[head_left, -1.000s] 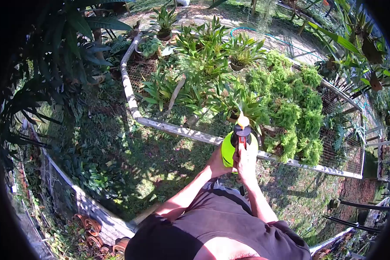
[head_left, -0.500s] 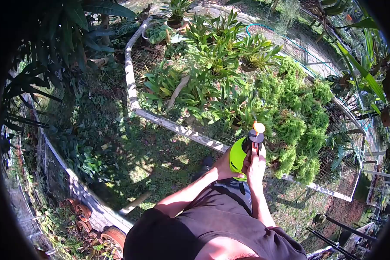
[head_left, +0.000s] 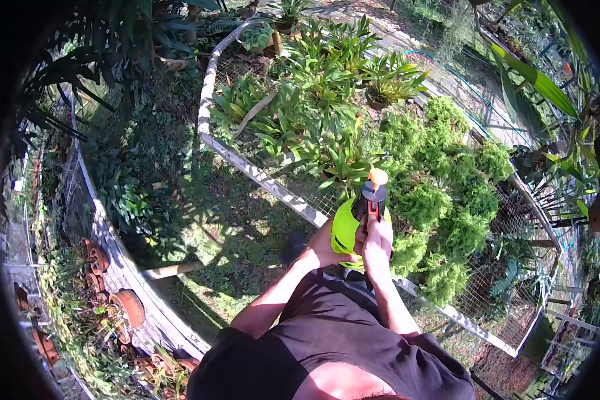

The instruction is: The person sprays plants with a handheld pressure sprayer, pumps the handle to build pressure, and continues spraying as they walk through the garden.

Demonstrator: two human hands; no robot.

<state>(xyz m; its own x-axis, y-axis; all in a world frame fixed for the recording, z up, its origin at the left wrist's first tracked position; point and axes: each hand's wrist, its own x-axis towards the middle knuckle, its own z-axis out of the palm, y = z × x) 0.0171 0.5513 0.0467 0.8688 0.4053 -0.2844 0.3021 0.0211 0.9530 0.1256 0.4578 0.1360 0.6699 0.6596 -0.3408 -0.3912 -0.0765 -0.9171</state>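
Note:
A neon yellow garden pressure sprayer is held upright in front of my body. It has a dark head with a red trigger and an orange nozzle that points away from me. My left hand is wrapped round the left side of the bottle. With my right hand I grip the dark handle behind the trigger; some of these fingers are hidden. Just beyond the nozzle are broad-leaved potted plants on a mesh bench. Feathery light green plants stand to the right of the sprayer.
A pale wooden rail edges the mesh bench in front of me. On the left, another weathered plank carries terracotta pots. A teal hose runs behind the bench. Long leaves hang at upper right.
The view has shifted, and the sprayer with both hands now appears a little further left. More of the terracotta pots show on the left. Both hands keep their hold.

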